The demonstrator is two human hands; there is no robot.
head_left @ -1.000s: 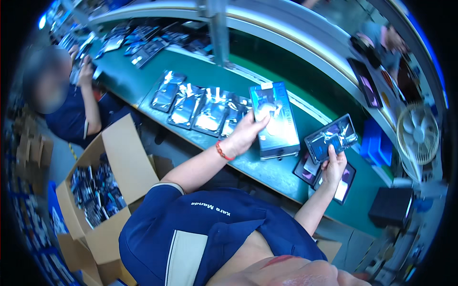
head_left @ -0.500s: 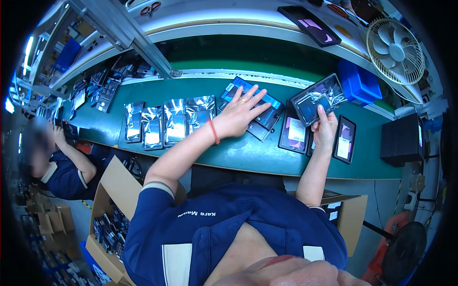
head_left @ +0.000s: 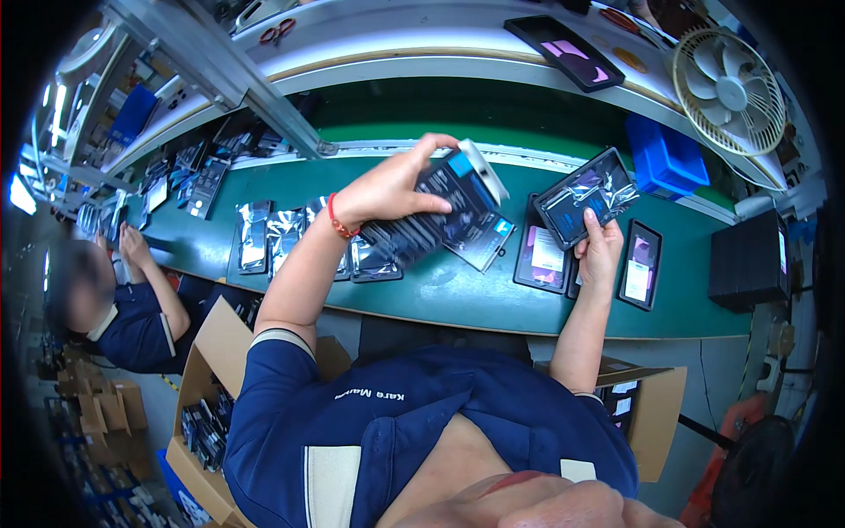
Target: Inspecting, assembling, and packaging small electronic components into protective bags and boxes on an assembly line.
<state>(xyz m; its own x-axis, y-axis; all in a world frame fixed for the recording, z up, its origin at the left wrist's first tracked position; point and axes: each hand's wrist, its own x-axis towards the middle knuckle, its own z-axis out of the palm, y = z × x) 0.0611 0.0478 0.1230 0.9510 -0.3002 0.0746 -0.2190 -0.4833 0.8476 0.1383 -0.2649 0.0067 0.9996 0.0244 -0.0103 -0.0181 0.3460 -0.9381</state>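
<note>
Green counter [head_left: 458,299] here, and it looks like the pick-up step of a packing job: the left hand [head_left: 387,189] is clenched around a dark flat retail box with a blue corner [head_left: 440,207], lifted off the counter and tilted, while the right hand [head_left: 600,251] grips a shiny silver anti-static pouch with a dark flat device inside [head_left: 585,195], held up just right of the box. More silver pouches [head_left: 264,242] lie in a row to the left, and dark flat devices [head_left: 640,264] sit near the right hand. My guess is that the next move needs pouch and box lined up, with the box end opened.
</note>
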